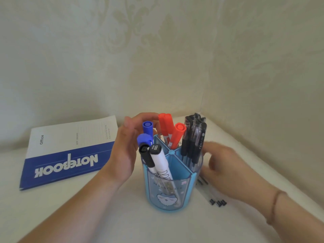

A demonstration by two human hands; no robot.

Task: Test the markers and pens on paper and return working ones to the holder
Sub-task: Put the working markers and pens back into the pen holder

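A translucent blue pen holder (185, 188) with divided compartments stands on the white table. It holds two blue markers (147, 127), three red markers (177, 135), a black-capped marker, a white marker labelled 120 (160, 159) and several black pens (193, 137). My left hand (123, 151) arches around the taller blue marker's cap, fingertips behind it and thumb a little apart from it. My right hand (228, 165), blurred, hovers at the holder's right side beside the black pens, fingers loosely spread and holding nothing.
A blue and white notebook (66, 155) lies closed at the left, near the wall. Several clear pens (217, 202) lie on the table under my right wrist. Patterned walls meet in a corner just behind the holder.
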